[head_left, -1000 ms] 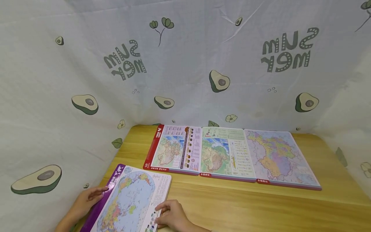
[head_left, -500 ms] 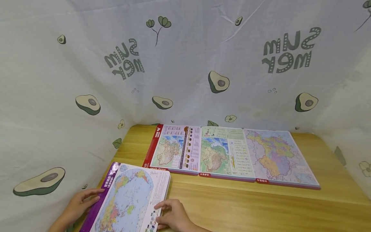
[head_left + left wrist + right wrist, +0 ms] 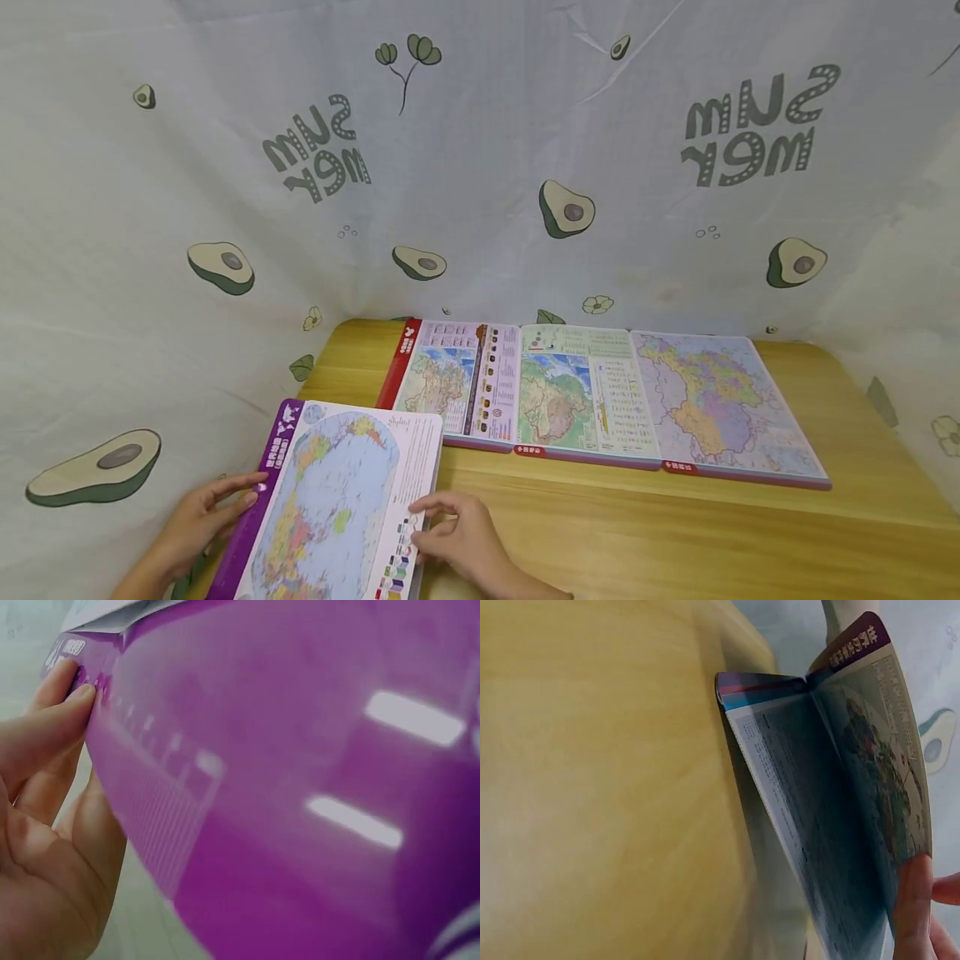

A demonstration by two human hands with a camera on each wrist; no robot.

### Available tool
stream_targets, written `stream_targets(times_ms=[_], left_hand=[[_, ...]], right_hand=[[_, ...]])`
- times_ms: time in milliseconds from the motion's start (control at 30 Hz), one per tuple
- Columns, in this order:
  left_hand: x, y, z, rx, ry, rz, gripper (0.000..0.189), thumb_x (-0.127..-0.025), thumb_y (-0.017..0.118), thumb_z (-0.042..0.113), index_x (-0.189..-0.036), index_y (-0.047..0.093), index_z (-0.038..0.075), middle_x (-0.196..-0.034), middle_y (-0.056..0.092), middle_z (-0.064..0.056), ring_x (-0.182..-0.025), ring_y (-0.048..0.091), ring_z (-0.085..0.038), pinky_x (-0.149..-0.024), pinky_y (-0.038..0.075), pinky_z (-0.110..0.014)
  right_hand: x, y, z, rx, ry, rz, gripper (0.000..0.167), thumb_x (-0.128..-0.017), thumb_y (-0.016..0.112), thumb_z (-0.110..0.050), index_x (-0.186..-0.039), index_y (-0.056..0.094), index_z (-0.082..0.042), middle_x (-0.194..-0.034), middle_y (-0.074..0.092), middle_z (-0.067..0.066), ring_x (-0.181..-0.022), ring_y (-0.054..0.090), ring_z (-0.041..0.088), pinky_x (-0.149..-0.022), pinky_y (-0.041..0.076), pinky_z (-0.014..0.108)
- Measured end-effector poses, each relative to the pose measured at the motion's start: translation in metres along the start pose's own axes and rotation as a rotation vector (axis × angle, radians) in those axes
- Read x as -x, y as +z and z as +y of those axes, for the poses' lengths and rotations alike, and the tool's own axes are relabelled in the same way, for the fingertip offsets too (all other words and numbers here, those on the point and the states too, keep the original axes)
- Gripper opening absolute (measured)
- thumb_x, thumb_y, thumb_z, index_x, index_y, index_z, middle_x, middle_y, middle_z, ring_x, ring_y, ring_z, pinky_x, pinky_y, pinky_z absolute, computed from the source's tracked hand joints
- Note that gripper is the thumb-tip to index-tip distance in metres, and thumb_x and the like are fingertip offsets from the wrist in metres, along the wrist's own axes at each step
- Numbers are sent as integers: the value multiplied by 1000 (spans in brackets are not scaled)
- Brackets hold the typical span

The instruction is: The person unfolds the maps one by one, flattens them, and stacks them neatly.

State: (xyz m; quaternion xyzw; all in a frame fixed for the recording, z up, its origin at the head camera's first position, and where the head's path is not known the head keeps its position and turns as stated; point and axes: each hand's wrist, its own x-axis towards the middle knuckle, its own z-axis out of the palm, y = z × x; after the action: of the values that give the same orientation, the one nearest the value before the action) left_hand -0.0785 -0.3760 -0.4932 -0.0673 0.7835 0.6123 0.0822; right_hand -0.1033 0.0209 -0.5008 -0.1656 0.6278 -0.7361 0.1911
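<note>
A folded world map with a purple edge strip is tilted up off the table at the lower left. My left hand grips it by the purple strip, thumb on the near face in the left wrist view, where glossy purple fills most of the frame. My right hand pinches the opposite white edge between thumb and fingers. From the right wrist side, the top panel stands apart from a lower panel, joined at a fold. How many panels lie beneath is hidden.
A second map, red-edged and unfolded into 3 panels, lies flat along the back of the wooden table. The folded map overlaps its lower left corner in the head view. An avocado-print curtain hangs behind and at both sides.
Both hands have lifted and shifted the folded map slightly away from me, and its far end now covers a corner of the red-edged map. The red-edged map has stayed put.
</note>
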Motion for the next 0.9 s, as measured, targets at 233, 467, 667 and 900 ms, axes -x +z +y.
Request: stream_targets(times_ms=[233, 467, 667, 900], left_hand=[[-3, 13, 21, -44, 40, 71, 34, -102, 58, 14, -132, 62, 0, -130, 59, -4, -91, 71, -23, -72, 61, -42], [-9, 25, 37, -47, 43, 120, 36, -102, 59, 15, -133, 60, -3, -142, 46, -29, -90, 71, -23, -74, 61, -43], [-16, 32, 43, -27, 52, 97, 35, -101, 60, 16, -134, 62, 2, -145, 40, -34, -90, 71, -25, -74, 61, -43], [-21, 41, 49, -34, 92, 99, 38, -101, 60, 14, -136, 58, -3, -140, 46, -34, -90, 72, -22, -74, 60, -40]], right_hand=[[-5, -14, -13, 76, -28, 49, 28, -80, 75, 3, -108, 70, 4, -100, 63, 7, -66, 70, 12, -49, 46, 16], [-11, -28, -22, 114, -42, 66, 30, -82, 79, -2, -109, 69, 5, -106, 66, 10, -70, 72, 14, -52, 44, 17], [-14, -41, -28, 102, -35, 64, 32, -82, 79, -2, -111, 68, 9, -109, 68, 10, -71, 72, 16, -62, 53, 21], [-18, -59, -38, 112, -27, 33, 34, -83, 80, -3, -113, 68, 8, -110, 69, 12, -72, 72, 22, -68, 58, 26]])
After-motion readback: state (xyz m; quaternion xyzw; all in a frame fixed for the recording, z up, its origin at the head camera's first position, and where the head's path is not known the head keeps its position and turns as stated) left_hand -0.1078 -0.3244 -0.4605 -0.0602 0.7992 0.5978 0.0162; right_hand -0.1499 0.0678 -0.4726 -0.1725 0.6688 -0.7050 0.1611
